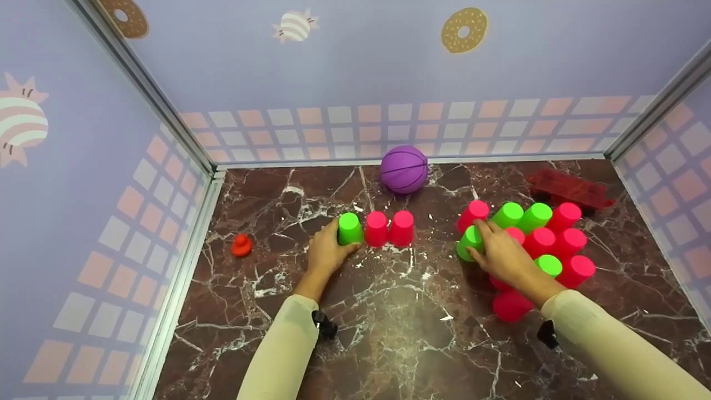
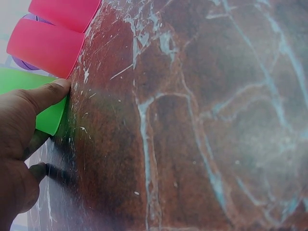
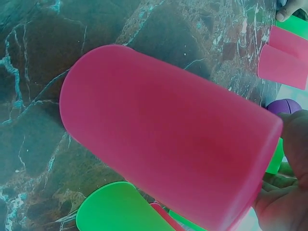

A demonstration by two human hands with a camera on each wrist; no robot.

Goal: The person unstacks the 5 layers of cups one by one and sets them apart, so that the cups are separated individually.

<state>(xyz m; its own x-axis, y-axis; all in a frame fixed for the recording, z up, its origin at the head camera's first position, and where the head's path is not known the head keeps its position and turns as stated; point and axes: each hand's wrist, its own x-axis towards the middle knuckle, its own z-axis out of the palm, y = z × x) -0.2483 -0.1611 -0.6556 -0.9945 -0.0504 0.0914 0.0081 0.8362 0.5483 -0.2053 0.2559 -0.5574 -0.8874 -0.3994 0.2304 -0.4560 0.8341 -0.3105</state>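
In the head view my left hand (image 1: 326, 253) grips an upside-down green cup (image 1: 349, 229) at the left end of a short row. Two pink cups (image 1: 376, 229) stand beside it on the right. The left wrist view shows the thumb (image 2: 50, 94) across the low side of that green cup (image 2: 50, 118). My right hand (image 1: 502, 255) holds another green cup (image 1: 470, 244) between thumb and fingers, at the left edge of a cluster of upturned pink and green cups. Part of the cluster is hidden under this hand. A pink cup (image 3: 168, 134) fills the right wrist view.
A purple ball (image 1: 404, 169) sits against the back wall. At the back right lies a translucent red object (image 1: 569, 188), and a small orange-red duck-like toy (image 1: 241, 245) is at the left. Patterned panels (image 1: 389, 66) enclose the dark marble-look surface (image 1: 389, 333) on three sides.
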